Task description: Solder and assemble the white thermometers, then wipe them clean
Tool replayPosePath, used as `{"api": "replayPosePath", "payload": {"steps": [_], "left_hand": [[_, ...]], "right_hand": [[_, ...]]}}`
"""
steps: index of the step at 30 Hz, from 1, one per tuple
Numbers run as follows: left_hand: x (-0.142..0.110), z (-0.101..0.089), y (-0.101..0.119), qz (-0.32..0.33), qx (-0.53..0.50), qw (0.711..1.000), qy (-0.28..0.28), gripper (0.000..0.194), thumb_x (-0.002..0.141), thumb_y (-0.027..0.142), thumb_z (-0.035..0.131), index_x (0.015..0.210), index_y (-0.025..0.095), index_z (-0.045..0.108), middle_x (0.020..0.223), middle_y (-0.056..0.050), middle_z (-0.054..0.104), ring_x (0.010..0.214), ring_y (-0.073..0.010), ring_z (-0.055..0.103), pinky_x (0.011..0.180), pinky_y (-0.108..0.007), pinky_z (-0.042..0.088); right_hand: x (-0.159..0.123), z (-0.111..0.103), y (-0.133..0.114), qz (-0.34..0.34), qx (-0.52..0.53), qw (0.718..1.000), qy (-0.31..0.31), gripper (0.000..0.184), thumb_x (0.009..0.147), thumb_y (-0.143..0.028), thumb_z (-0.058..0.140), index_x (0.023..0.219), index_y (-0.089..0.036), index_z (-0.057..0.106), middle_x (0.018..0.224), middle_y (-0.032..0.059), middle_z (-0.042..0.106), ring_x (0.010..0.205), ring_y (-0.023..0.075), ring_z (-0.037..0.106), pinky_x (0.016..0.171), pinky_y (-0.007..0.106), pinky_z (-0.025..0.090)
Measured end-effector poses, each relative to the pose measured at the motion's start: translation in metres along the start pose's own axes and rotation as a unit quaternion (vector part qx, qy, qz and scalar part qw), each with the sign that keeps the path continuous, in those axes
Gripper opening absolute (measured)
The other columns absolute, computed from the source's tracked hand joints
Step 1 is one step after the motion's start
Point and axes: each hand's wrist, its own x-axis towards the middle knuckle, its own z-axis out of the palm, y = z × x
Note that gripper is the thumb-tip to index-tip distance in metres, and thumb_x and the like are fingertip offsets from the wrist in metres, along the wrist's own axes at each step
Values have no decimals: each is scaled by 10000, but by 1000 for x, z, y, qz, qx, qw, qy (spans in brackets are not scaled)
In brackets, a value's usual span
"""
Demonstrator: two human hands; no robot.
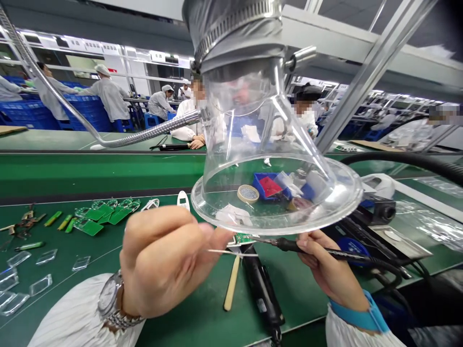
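While the long, dark-green bench [181, 332] spreads across the lower view, a clear plastic, bell-shaped hood [246, 144] hangs at twelve o'clock, its flared rim just above the work. Reading the clock from the middle of the view, the left hand [170, 260] is at half past seven, thumb and forefinger drawn into a tight pinch. At four o'clock the right hand [325, 265] is closed in a pen-like grip. A black, cylindrical, corded tool [262, 289] lies between them towards half past five. The right hand's grip is on a slim, black-handled soldering iron [289, 245], its metal tip pointing left; a flat, pale-yellow stick [232, 284] lies at six. Close below the middle, under the hood's near rim, sits a small green circuit board [243, 238], partly hidden. Thinnest of all, a silvery strand [217, 251], probably solder, leads right from the left hand's pinch.

Whether the iron's tip touches the board cannot be told. Good work here likely calls for a steady right wrist, light pressure, the strand fed in small amounts to the heated joint rather than the tip, and the left hand well clear of hot metal.
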Motion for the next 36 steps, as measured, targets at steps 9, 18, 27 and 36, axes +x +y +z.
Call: {"api": "replayPosePath", "payload": {"steps": [9, 18, 27, 36], "left_hand": [[-40, 14, -18, 81, 22, 993, -86, 214, 793, 71, 538, 944, 195, 625, 784, -3, 619, 646, -88, 603, 568, -194, 488], [-60, 7, -29, 71, 29, 987, -142, 274, 790, 44, 502, 971, 218, 612, 822, -16, 583, 631, -87, 587, 524, -202, 461], [-75, 4, -19, 144, -65, 979, -132, 182, 709, 154, 621, 872, 177, 542, 639, 22, 545, 486, -95, 466, 411, -252, 367], [-110, 36, -9, -1, -184, 937, -295, 103, 747, 118, 469, 797, 189, 525, 581, 5, 519, 498, -135, 464, 443, -256, 365]], "right_hand": [[-8, -1, -5, 0, 8, 1000, 26, 270, 674, -328, 714, 608, -183, 497, 495, -76, 285, 436, 58, 194, 396, 189, 152], [-8, 3, 0, 3, 17, 999, 50, 299, 644, -328, 745, 587, -177, 493, 497, -72, 306, 433, 53, 200, 391, 176, 172], [-14, 9, 1, -5, 13, 999, 50, 283, 685, -338, 711, 607, -175, 492, 514, -70, 305, 436, 52, 217, 388, 165, 192], [-37, -40, -25, -101, -1, 978, 185, 248, 657, -273, 706, 585, -174, 492, 466, -70, 322, 412, 49, 273, 369, 152, 231]]}}
